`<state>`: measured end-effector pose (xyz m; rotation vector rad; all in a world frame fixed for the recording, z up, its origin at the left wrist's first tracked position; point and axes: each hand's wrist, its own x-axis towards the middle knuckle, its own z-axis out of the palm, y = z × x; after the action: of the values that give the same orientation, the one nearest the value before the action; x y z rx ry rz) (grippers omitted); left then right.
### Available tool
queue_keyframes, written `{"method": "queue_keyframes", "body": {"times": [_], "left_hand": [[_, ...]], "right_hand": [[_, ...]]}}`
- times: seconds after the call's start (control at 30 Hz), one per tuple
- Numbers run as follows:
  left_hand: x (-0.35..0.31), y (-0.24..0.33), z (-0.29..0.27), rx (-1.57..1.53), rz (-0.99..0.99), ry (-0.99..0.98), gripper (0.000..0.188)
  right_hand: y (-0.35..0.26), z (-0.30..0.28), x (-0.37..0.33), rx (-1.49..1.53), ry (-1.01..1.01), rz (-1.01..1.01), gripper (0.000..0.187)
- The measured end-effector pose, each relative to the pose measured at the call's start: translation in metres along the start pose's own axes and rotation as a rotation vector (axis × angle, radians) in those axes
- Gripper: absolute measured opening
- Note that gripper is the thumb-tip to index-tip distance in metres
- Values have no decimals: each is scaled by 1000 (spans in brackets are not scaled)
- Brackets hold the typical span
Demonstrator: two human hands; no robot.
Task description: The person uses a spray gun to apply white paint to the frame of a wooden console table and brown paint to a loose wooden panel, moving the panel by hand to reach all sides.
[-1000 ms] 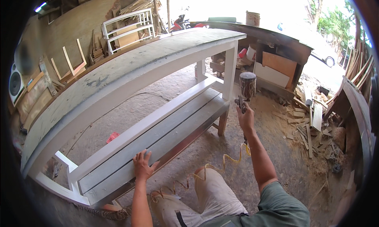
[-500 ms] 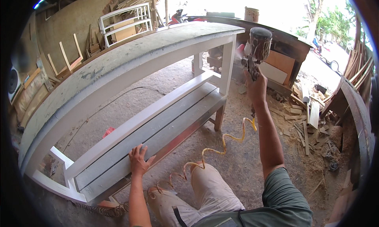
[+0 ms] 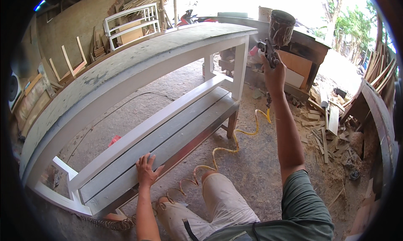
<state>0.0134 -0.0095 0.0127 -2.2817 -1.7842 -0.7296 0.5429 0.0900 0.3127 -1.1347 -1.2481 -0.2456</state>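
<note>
My right hand (image 3: 275,75), raised at the right, is closed around the handle of a spray gun (image 3: 281,29) with a dark, paint-streaked cup on top. The gun's nozzle points left toward the white end leg (image 3: 240,71) of a long wooden frame, and a faint mist shows in front of it. A curved, grey-stained board (image 3: 138,58) tops this frame. Below it runs a grey slatted bench (image 3: 184,130). On the bench's near slat rests my left hand (image 3: 147,170), fingers spread, holding nothing. A coiled yellow air hose (image 3: 215,153) trails from the gun past my knees.
Wood offcuts (image 3: 325,132) and sawdust litter the floor at the right. A dark wooden cabinet (image 3: 310,52) stands beyond the gun. White window-like frames (image 3: 132,23) lean at the back left. A curved board (image 3: 380,111) rises at the right edge.
My right hand has lifted the spray gun slightly, and the gun has tilted, with mist now at its nozzle. The hose has shifted a little. My left hand stays on the slat.
</note>
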Motion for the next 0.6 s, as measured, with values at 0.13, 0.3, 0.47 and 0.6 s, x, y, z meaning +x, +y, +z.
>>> {"method": "queue_keyframes", "body": {"times": [0.13,0.3,0.47,0.6], "left_hand": [[-1,0,-3,3,-17,-38,62],[-1,-2,-2,-11,-8,-28,62],[-2,-4,1,-4,-2,-14,62],[-2,-3,0,-16,8,-1,61]], "right_hand": [[12,7,-12,11,20,-29,28],[36,10,-39,-28,-14,5,26],[65,9,-73,-61,-5,-69,31],[88,4,-107,-147,-100,60,35]]}}
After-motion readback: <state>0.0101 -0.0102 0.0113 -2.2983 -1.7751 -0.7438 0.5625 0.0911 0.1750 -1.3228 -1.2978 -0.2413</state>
